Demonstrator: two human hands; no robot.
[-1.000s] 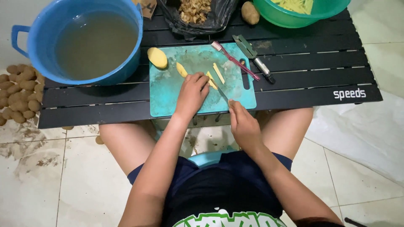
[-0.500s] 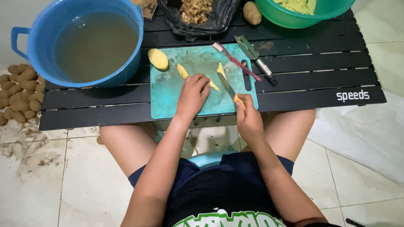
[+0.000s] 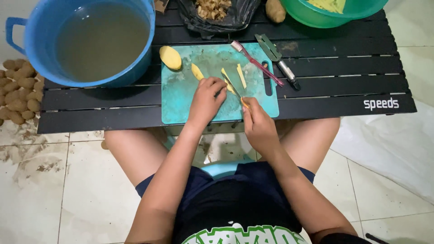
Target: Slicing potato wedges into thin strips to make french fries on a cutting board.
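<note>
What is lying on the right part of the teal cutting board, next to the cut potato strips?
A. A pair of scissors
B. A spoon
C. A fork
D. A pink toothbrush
D: a pink toothbrush lies slanted across the right part of the cutting board, beside the potato strips.

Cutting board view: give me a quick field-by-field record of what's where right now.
left hand: pressing on a potato piece on the cutting board
right hand: gripping a knife, blade on that piece
cut strips: lying on the board past the blade
peeled potato half: board's far left corner
toothbrush: across the board's right edge
peeler: on the table right of the board
blue tub: murky water, far left
</note>
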